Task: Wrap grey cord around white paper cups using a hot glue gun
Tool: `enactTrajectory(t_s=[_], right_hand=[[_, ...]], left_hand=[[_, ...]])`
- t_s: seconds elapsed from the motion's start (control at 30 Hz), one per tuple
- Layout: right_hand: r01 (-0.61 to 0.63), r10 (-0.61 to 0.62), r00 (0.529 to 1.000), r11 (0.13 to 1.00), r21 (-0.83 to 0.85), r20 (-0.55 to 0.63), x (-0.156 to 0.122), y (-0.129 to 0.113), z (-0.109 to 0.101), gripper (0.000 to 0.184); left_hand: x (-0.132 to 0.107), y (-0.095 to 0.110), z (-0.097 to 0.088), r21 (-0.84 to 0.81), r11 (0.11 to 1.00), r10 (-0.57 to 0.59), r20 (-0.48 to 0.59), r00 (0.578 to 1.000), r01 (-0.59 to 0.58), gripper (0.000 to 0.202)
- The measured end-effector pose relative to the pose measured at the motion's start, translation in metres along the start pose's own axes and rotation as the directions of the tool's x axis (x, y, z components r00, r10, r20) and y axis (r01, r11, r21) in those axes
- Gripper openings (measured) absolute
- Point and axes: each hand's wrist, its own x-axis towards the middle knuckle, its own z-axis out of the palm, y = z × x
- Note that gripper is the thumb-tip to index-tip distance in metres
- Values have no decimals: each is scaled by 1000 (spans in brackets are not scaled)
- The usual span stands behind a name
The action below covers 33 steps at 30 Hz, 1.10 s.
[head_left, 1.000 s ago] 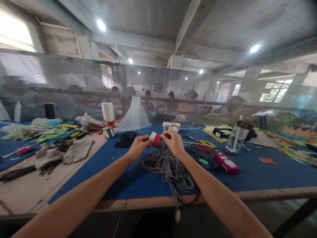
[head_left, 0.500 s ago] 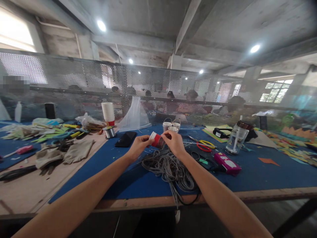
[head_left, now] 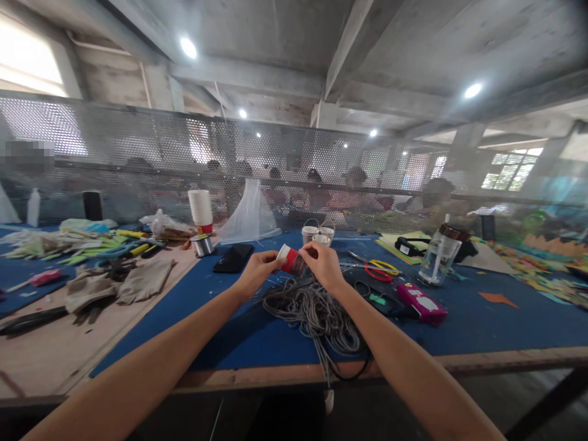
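A red and white paper cup [head_left: 288,258] is tilted on its side above the table. The fingers of my left hand [head_left: 256,271] are closed on its white end. On the other side, my right hand [head_left: 325,264] is in a pinch close to the cup's dark end; whatever lies between its fingertips is too small to make out. Below both hands spreads a tangled heap of grey cord [head_left: 316,309], with a strand hanging over the table's front edge. Just behind my right hand stand several small white cups [head_left: 309,233], partly hidden.
Left are a black phone [head_left: 233,258], a wire spool [head_left: 203,246], a cup stack [head_left: 201,208] and work gloves [head_left: 144,282]. Right are red-and-yellow-handled scissors [head_left: 380,270], a magenta box [head_left: 423,303] and a clear bottle [head_left: 438,260]. A perforated metal screen [head_left: 285,147] runs behind the table.
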Motion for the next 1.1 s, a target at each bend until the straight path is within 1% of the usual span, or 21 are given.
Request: enactTrajectory(t_s=[0.27,0.47,0.6,0.9,1.1], right_hand=[[-8,8,1000,1000,12,-2,0,2,1,17],[-26,26,1000,999,21,14,0,2,1,16],[-33,33,999,999,32,14,-1,1,0,15],[-55,54,998,998,41,46,0,5,1,16],[-75,71,996,995,66,56,0,6,2,16]], left_hand=[[1,-2,-1,-19,1000,3,14,1000,-3,30],[-1,2,-1,-6,1000,8,20,1000,-8,29],[-2,4,0,9,1000,5,22,1000,-5,30],[0,-2,-2,28,999,22,40,999,-23,32],[-1,2,-1,33,999,29,43,999,-30,34]])
